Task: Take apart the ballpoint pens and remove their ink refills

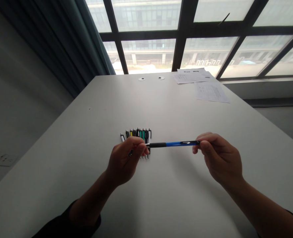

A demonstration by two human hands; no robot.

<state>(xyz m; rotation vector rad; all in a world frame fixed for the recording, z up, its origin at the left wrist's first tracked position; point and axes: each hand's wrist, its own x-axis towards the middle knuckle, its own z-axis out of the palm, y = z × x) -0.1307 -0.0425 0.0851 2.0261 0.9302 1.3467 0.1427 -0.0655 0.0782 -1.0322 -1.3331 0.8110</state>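
Observation:
I hold a blue pen [173, 143] with a black grip level above the white table [87, 132], one hand at each end. My left hand [126, 158] pinches the tip end with closed fingers. My right hand [218, 157] pinches the clip end, fingers curled. Just behind my left hand lies a row of several pens [139, 134] side by side, in black, yellow, green and white; their lower ends are partly hidden by my fingers.
Printed paper sheets [211, 91] lie at the far right of the table, near the window. Two small white discs [161, 78] sit at the far edge. A dark curtain [62, 39] hangs at the left. A wall socket [5, 160] is low on the left wall.

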